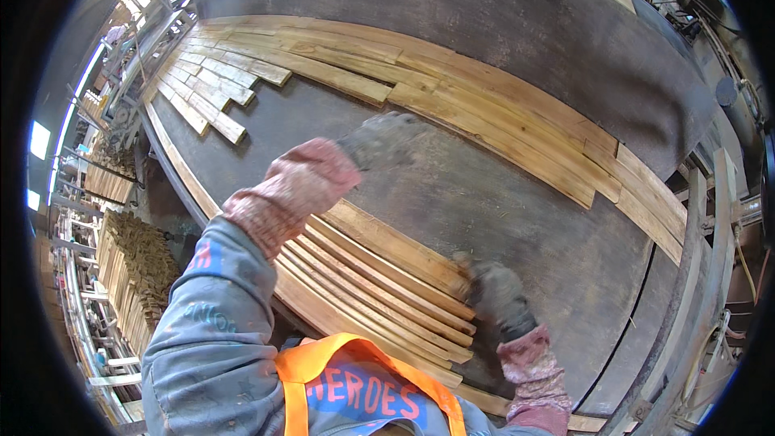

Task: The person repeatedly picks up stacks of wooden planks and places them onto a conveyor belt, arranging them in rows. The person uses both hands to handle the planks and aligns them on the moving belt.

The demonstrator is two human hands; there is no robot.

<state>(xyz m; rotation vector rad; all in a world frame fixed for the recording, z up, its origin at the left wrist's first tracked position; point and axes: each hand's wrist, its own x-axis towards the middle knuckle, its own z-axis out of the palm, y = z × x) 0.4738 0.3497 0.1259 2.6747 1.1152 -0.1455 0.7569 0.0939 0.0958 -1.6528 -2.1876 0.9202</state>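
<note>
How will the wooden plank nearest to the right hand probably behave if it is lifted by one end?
The wooden plank will probably stay fairly stiff, as it looks like solid wood. Its other end may dip or swing, because it is long and narrow. It seems unlikely to roll, since its broad upper face looks flat.

The wooden boards [395, 245] look smooth — the dark tabletop [517, 226] matt and scuffed — the grey sleeve [206, 347] cloth.

Dark tabletop [557, 258] — planks [500, 137] along the far side; paler boards [211, 94] at left; grouped strips [383, 276] at the near edge.
</note>
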